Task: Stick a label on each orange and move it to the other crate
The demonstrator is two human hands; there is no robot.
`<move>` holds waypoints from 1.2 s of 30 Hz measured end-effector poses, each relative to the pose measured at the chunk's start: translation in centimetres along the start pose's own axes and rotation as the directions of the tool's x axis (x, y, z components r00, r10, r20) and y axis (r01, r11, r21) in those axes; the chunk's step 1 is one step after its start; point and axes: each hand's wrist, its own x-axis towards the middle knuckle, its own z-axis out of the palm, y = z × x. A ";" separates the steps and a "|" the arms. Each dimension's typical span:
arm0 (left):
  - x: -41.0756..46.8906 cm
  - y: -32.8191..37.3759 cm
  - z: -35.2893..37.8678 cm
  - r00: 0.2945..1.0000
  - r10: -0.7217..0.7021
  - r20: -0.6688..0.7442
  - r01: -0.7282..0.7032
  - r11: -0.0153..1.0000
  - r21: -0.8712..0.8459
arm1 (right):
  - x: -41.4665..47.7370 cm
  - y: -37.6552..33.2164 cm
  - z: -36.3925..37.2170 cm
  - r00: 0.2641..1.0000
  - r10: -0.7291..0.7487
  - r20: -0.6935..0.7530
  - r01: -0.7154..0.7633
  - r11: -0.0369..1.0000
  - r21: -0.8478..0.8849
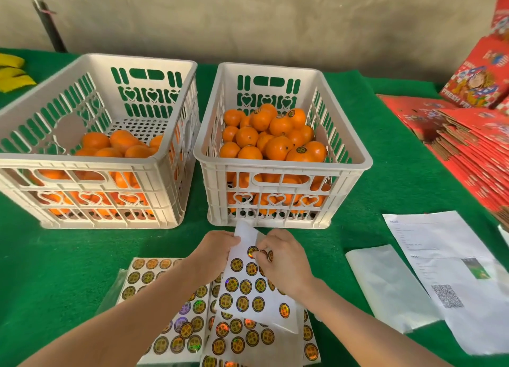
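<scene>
Oranges are heaped high in the right white crate, and we see round dark labels on several of the top ones. A lower layer of oranges lies in the left white crate, bunched toward its near wall. The two crates stand side by side on the green counter, almost touching. In front of the right crate both hands work on a label sheet lifted off the counter. The left hand grips the sheet's upper left edge, its fingers curled onto the paper so that the top bends back. The right hand has its fingers closed together on a round label near the top of the sheet. We cannot tell whether this label is already partly off its backing. More label sheets lie flat on the counter under the forearms, overlapping each other. To the right we see a clear plastic sleeve beside a printed paper bearing a QR code. Beyond them is a spread stack of red boxes. A yellow object rests at the far left edge.
</scene>
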 end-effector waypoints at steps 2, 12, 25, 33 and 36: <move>-0.2 0.0 0.1 0.999 0.021 0.038 -0.024 0.998 0.065 | -0.1 -0.4 -0.1 1.000 -0.020 0.007 0.020 0.999 0.032; 0.3 -1.3 -0.5 0.964 0.236 0.123 -0.264 0.785 0.561 | 0.9 -1.6 -1.8 0.961 0.276 0.032 -0.244 0.784 0.570; -6.7 11.1 -13.6 0.480 0.844 -0.239 -0.774 0.536 0.337 | 13.2 -15.7 -2.0 0.849 -0.228 -0.476 0.458 0.766 0.451; -4.8 14.1 -24.3 0.384 0.803 -0.455 -0.793 0.540 0.283 | 23.4 -22.3 4.0 0.959 -0.156 -0.238 0.245 0.877 0.414; -2.4 16.4 -27.2 0.392 0.769 -0.505 -0.763 0.579 0.289 | 24.6 -21.7 5.0 0.988 -0.096 -0.125 0.133 0.932 0.337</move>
